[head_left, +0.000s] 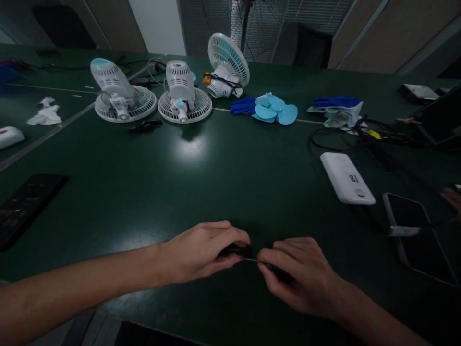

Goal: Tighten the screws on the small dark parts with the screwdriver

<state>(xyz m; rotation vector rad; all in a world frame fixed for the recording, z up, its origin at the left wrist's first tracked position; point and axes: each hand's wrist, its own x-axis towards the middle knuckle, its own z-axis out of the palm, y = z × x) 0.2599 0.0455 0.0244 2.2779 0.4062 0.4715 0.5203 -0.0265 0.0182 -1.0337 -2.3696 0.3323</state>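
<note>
Near the front of the dark green table (237, 178), my left hand (205, 247) pinches a small black part (236, 250), mostly covered by the fingers. My right hand (306, 274) is closed around the dark handle of a screwdriver (279, 273). Its thin metal shaft points left and reaches the black part; the tip is hidden there. Only a narrow gap separates the two hands, both low over the table.
Two white fan bodies (124, 103) (185, 98) lie face down at the back, beside a third fan (228, 62). Light blue fan blades (275, 109) touch blue gloves (243, 105). On the right are a white power bank (346, 178), a phone (406, 211) and cables; a black tray (29, 206) is left.
</note>
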